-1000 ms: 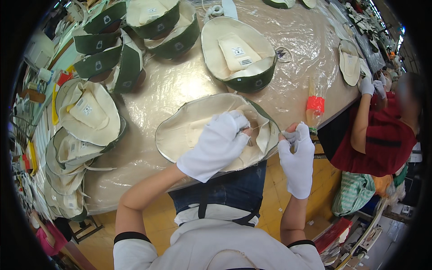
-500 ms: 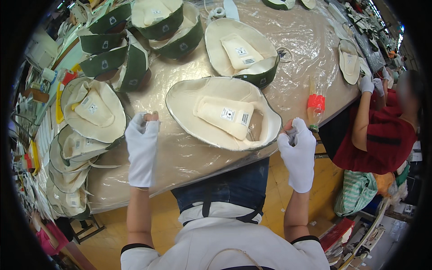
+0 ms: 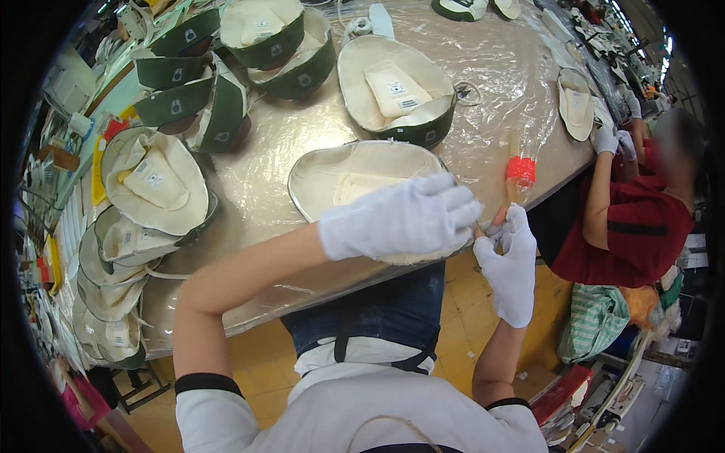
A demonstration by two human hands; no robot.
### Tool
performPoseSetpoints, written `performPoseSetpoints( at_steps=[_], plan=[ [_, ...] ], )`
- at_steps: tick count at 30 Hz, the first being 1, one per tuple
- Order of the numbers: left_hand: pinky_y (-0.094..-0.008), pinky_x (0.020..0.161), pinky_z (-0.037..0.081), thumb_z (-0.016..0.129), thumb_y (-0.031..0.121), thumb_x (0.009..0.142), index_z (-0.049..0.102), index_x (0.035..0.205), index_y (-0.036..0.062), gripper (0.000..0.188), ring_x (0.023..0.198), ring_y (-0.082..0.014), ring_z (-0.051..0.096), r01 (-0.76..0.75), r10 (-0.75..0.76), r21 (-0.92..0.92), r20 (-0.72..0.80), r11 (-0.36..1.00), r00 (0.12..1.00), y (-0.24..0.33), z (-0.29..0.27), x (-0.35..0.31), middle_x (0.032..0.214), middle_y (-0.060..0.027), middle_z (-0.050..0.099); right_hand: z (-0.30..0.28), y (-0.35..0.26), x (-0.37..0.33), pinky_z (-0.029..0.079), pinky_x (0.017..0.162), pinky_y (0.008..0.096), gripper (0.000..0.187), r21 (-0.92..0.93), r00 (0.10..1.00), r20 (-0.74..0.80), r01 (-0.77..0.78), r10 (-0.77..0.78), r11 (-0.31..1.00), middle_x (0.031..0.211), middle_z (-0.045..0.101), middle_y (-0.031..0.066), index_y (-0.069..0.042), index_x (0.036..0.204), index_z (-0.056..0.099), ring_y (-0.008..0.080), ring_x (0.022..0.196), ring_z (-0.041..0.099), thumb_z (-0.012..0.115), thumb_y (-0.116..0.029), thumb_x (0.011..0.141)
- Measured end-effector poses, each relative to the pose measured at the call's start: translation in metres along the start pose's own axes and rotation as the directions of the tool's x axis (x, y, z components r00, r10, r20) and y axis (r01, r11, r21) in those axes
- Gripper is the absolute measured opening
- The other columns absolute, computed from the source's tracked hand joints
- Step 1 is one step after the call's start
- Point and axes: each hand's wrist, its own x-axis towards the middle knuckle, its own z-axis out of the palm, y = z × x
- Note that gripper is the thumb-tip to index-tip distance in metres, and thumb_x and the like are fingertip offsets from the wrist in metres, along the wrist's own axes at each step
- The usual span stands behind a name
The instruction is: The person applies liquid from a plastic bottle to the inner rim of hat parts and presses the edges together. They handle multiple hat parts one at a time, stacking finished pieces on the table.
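Note:
An upturned cap [image 3: 325, 172] with cream lining lies on the plastic-covered table in front of me, partly hidden by my left hand. White gloves with bare fingertips cover both my hands. Across the cap reaches my left hand [image 3: 404, 215], back upward, its fingers stretched toward the right hand; the thumb is hidden. My right hand [image 3: 507, 260] is just beyond the cap's right end. Its bare thumb and forefinger are pinched together close to the left fingertips, and what they hold, if anything, is too small to name.
Another upturned green cap [image 3: 396, 87] lies farther back. Several green caps [image 3: 192, 102] are piled at the far left, with a stack of cream-lined caps [image 3: 124, 249] nearer. A bottle with a red band [image 3: 521, 172] lies near the right edge. A co-worker in red [image 3: 642, 211] works at the right.
My left hand has swung from the cap's left side across it to the right, beside the right hand. The cap has shifted slightly toward me. My right hand has moved little.

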Motion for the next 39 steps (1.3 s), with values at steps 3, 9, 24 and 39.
performPoseSetpoints(
  at_steps=[3, 9, 24, 39],
  plan=[
    [-0.0302, 0.078, 0.044, 0.067, 0.023, 0.076, 0.064, 0.092, 0.0162, 0.017, 0.090, -0.0169, 0.057, 0.002, -0.027, -0.127, -0.195, 0.992, 0.980, 0.005, 0.039, 0.015, 0.095, 0.0013, 0.053, -0.003, 0.005, -0.002, 0.033, 0.058, 0.0196, 0.026, 0.047, 1.000, 0.001, 0.002, -0.002, 0.999, 0.079, 0.045, -0.0033, -0.007, 0.095, 0.042, 0.0019, 0.069, 0.041, 0.055, 0.011, 0.083],
    [-0.0275, 0.079, 0.043, 0.066, 0.024, 0.078, 0.061, 0.097, 0.0153, 0.022, 0.093, -0.0161, 0.057, -0.024, 0.002, -0.165, -0.130, 0.986, 0.992, 0.006, 0.068, 0.013, 0.095, 0.0027, 0.054, -0.005, 0.019, 0.001, 0.033, 0.061, 0.0196, 0.028, 0.106, 0.999, -0.025, -0.026, 0.029, 0.994, 0.081, 0.044, -0.0037, -0.009, 0.096, 0.040, 0.0024, 0.072, 0.040, 0.052, 0.013, 0.082],
    [-0.0305, 0.084, 0.048, 0.057, 0.023, 0.084, 0.063, 0.107, 0.0173, 0.024, 0.100, -0.0180, 0.053, -0.067, 0.066, 0.016, 0.067, 0.998, 0.996, -0.011, 0.046, -0.008, 0.109, -0.0012, 0.057, -0.004, 0.006, 0.022, 0.047, 0.067, 0.0329, 0.014, -0.533, 0.940, 0.038, 0.306, -0.339, 0.789, 0.084, 0.059, 0.0112, -0.002, 0.091, 0.057, 0.0243, 0.069, 0.059, 0.060, 0.004, 0.078],
    [-0.0315, 0.101, 0.035, 0.060, 0.018, 0.080, 0.068, 0.108, 0.0104, 0.031, 0.107, -0.0139, 0.052, 0.002, -0.031, 0.378, 0.072, 0.926, 0.997, 0.006, 0.065, -0.017, 0.100, 0.0008, 0.062, 0.014, -0.009, 0.067, 0.054, 0.077, 0.0432, 0.020, -0.846, 0.931, 0.332, 0.366, -0.155, 0.387, 0.090, 0.069, 0.0121, -0.010, 0.100, 0.072, 0.0303, 0.087, 0.068, 0.066, -0.021, 0.085]
  ],
)
